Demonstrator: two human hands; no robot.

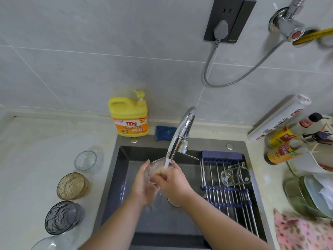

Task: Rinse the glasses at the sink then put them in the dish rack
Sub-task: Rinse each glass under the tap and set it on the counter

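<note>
Over the dark sink (124, 159), my left hand (144, 184) and my right hand (175, 183) both grip a clear glass (156, 166) under running water from the chrome tap (182, 130). The fingers of my right hand reach into the glass. On the counter to the left stand a clear glass (86, 161), an amber glass (72, 185), a smoky grey glass (62, 217) and part of another clear glass (52, 242). A clear glass mug (236, 175) lies on its side on the roll-up dish rack (227, 193) across the sink's right half.
A yellow detergent bottle (128, 117) and a blue scouring pad (164, 132) sit behind the sink. Sauce bottles (282, 147), a foil roll (277, 118), a glass container (310, 197) and a pink cloth (302, 231) crowd the right counter. A grey cable (234, 82) hangs on the wall.
</note>
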